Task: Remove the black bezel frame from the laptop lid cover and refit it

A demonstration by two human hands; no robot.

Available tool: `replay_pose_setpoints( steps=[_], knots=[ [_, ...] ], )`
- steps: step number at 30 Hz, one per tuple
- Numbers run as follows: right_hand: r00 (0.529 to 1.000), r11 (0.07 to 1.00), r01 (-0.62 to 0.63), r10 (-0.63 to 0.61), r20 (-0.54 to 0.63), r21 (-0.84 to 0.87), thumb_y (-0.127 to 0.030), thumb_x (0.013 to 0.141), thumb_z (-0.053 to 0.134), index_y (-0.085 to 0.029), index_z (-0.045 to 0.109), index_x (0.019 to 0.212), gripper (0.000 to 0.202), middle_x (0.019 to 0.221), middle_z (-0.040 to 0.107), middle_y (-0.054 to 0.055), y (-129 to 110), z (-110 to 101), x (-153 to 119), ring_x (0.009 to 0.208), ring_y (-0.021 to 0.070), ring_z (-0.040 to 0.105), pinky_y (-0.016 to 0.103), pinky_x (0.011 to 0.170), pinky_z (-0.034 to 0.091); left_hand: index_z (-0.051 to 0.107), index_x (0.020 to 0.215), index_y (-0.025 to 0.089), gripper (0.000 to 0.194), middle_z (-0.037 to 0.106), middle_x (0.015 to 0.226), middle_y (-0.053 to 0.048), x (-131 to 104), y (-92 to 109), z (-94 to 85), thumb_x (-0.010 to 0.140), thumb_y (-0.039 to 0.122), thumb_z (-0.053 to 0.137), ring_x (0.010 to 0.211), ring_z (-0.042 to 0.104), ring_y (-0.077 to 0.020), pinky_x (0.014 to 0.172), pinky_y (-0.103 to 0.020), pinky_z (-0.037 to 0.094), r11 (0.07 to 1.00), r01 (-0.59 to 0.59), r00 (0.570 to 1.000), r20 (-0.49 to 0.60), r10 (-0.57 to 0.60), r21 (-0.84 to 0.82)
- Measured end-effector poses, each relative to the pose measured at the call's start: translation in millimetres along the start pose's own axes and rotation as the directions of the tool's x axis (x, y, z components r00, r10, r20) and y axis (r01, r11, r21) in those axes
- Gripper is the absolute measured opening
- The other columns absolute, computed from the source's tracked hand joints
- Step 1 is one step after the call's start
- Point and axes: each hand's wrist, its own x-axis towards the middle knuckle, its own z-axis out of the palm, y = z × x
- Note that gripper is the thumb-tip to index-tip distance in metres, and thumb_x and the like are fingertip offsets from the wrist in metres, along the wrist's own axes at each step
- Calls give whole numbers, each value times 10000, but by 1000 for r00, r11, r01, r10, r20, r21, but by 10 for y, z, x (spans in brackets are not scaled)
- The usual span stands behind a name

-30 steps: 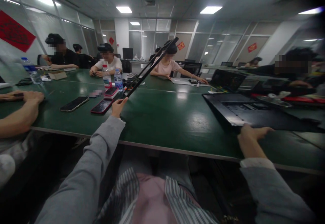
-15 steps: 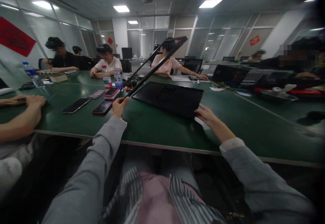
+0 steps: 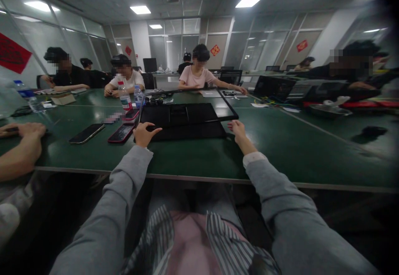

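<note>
Black rectangular open frame (image 3: 218, 120) hangs over a flat black panel (image 3: 193, 132) at the near middle of the green table (image 3: 190, 158), its near left corner gripped by the left hand (image 3: 144, 134). Right hand (image 3: 238, 131) fingers curl at the near right corner, their grip unclear; a red-edged phone (image 3: 120, 134) lies left.

Glossy tabletop (image 3: 193, 158), matt plastic-looking panel (image 3: 195, 132)
</note>
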Motion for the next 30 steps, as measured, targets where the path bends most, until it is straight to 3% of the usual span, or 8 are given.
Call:
replay_pose_setpoints(
  steps=[3,6,10,15,19,22,25,30],
  knots=[
    [991,970,-135,134,15,203,-620,930,450,-236,555,907,399,819,682,66,-77,-158,42,832,219,699,377,772,591,771,1000,247,441,716,1086,-110,-31,3,11,758,615,798,1124,616,-316,1031,-441,393,995,-60,997,45,56,76],
    [988,965,-140,121,99,221,-600,887,532,-230,552,904,371,882,692,78,-74,-184,46,932,235,703,408,884,580,773,1005,257,452,711,1075,-102,-29,-40,19,759,636,787,1082,628,-297,1000,-416,416,992,-66,995,85,57,105],
    [998,999,-16,18,62,-38,-360,741,705,-201,608,989,310,1007,702,95,44,-69,10,1062,268,673,456,1044,506,776,1002,270,476,716,1049,-100,-19,-117,-3,728,659,798,1054,638,-298,988,-416,419,989,-71,987,155,51,131],
    [988,930,152,-131,84,-334,-194,729,615,-151,641,1118,393,1197,684,162,202,36,17,1243,308,595,501,1159,399,776,900,273,408,746,1033,-79,-49,-141,-56,854,663,664,1107,617,-319,1048,-498,356,990,-27,950,310,-17,138],
    [976,914,187,-132,173,-359,-158,744,576,-110,617,1240,500,1315,643,188,246,111,0,1286,295,581,468,1170,399,751,1090,269,386,659,1339,-109,-47,-153,-63,953,577,564,1339,461,-339,1104,-563,318,982,-2,989,147,-26,187],
    [982,932,144,-93,167,-332,-173,741,589,-83,506,1411,681,1384,606,206,245,160,-43,1314,305,570,474,1163,414,608,1380,211,505,539,1476,-169,-3,-220,-40,948,472,593,1400,423,-349,1100,-538,377,951,172,983,25,-185,258],
    [987,943,109,-65,146,-315,-196,735,611,-70,434,1485,781,1396,598,221,249,171,-70,1320,324,567,498,1162,413,483,1490,110,637,513,1478,-233,51,-304,-11,932,391,609,1371,491,-350,1094,-471,424,921,281,948,73,-310,269],
    [988,930,120,-76,136,-348,-179,720,581,-86,537,1407,695,1287,674,192,270,153,-61,1223,314,632,493,1110,467,509,1469,74,582,538,1460,-237,112,-388,6,941,313,562,1374,508,-341,1135,-448,407,929,278,950,77,-304,244]
  ],
)
